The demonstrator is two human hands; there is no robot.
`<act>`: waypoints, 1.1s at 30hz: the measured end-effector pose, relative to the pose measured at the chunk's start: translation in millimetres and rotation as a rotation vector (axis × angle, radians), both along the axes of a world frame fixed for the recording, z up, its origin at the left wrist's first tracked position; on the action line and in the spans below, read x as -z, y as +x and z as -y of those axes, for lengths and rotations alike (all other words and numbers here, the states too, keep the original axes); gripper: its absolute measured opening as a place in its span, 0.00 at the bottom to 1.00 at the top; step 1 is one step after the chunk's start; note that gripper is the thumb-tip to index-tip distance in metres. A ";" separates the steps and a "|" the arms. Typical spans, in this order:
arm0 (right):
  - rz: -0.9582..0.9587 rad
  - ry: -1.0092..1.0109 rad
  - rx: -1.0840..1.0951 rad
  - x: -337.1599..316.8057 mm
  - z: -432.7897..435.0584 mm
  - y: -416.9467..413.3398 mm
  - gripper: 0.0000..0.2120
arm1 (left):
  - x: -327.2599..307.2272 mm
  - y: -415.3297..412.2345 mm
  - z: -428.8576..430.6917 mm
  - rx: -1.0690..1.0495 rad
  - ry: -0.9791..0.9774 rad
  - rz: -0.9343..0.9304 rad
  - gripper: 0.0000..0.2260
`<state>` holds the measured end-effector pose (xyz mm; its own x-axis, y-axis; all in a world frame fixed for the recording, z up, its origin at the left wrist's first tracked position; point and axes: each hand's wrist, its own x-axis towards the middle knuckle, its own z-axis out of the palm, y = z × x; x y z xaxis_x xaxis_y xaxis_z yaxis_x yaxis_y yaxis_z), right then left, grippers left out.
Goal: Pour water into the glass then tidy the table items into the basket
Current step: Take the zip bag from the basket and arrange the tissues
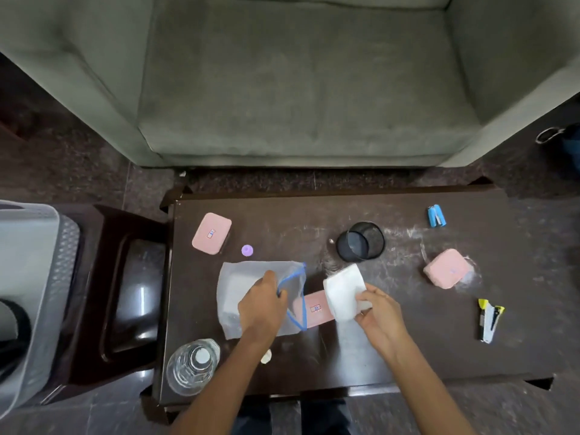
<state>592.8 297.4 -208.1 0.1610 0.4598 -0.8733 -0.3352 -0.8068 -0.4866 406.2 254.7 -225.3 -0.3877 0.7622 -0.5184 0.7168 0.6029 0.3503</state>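
While the left hand (263, 304) pinches the blue-zipped plastic pouch (251, 296) open mid-table, the right hand (378, 310) grips a white folded packet (343, 291) just beside it; the water bottle (192, 367) stands near-left.

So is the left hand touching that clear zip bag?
Touching: the head view shows the left hand pinching the zip bag at its blue-edged opening.

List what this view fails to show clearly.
- Pink case, head view: partly covered by the zip bag and white packet.
- Basket: cut off by the left edge.
- Case labels: too small to read.
- Small pale object: half hidden behind left forearm.
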 end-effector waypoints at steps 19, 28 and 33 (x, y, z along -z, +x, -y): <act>-0.012 0.156 -0.195 50.4 -12.7 -17.3 0.08 | 23.4 37.1 -10.9 -0.534 0.242 0.892 0.07; 0.840 0.694 -0.858 36.0 -2.5 -21.8 0.17 | 25.0 53.9 -12.6 -0.696 0.349 0.738 0.10; 0.375 0.596 -0.775 21.3 6.1 -40.6 0.09 | 21.0 53.9 -10.3 -0.568 0.427 0.693 0.09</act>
<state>552.2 291.3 -229.4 -0.1477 0.8924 -0.4263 0.4258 -0.3317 -0.8418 460.1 265.0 -246.3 -0.4688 0.7325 -0.4936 -0.0848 0.5189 0.8506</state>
